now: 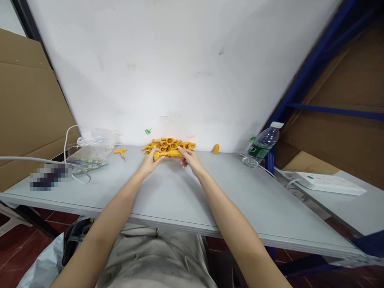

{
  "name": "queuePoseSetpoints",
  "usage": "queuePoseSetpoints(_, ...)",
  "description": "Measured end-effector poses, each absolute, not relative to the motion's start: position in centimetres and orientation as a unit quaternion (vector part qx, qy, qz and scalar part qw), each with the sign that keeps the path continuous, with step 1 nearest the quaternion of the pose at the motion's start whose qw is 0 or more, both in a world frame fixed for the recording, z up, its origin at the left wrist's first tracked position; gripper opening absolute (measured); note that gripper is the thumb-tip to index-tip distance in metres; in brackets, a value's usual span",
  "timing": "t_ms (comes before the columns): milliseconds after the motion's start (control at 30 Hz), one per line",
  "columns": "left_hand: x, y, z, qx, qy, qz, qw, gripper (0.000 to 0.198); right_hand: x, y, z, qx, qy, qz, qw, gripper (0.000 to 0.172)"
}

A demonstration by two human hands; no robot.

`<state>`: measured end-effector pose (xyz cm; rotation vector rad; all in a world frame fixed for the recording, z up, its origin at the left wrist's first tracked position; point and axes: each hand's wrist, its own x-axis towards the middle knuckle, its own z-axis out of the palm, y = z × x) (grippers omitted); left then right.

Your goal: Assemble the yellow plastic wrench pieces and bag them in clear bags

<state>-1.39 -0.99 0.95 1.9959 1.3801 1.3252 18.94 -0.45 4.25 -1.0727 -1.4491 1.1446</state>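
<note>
One yellow ribbed part is pinched at both ends by the left hand and right hand, at the bench's twelve o'clock; the pile behind is judged largely unhandled.

i count two hands in view: one left hand and one right hand. one long yellow ribbed piece is gripped between them. one heap of yellow plastic parts; the pieces overlap, so i cannot number them. one yellow t-handle tool, lying alone. one lone yellow cap. one water bottle. one clear plastic bag. one white power strip. one small green bit. two tables: grey table and side table.
</note>
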Motion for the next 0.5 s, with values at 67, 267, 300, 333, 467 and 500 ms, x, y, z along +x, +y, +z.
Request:
queuePoseSetpoints(67,-1.4,-1.0,0.9,0.710,0.490,0.473,0.179,0.023,18.8,-0.5,4.3,-0.451,-0.577,0.482,0.481,0.055)
queuePoseSetpoints(267,-1.3,-1.3,1.0,0.718,0.505,0.459,0.136,0.022,18.4,-0.5,4.1,-0.481,-0.520,0.523,0.475,0.049)
queuePoseSetpoints(300,-1.3,-1.4,1.1,0.721,0.507,0.456,0.128,0.022,18.4,-0.5,4.0,-0.480,-0.510,0.532,0.476,0.048)
queuePoseSetpoints(333,-1.3,-1.4,1.1,0.724,0.507,0.452,0.119,0.022,18.3,-0.3,3.9,-0.479,-0.501,0.541,0.476,0.046)
queuePoseSetpoints(467,-1.4,-1.5,1.1,0.741,0.500,0.441,0.078,0.020,18.2,0.4,3.2,-0.485,-0.464,0.576,0.467,0.043)
queuePoseSetpoints(500,-1.4,-1.5,1.1,0.745,0.499,0.438,0.069,0.020,18.2,0.5,3.1,-0.488,-0.454,0.586,0.461,0.043)
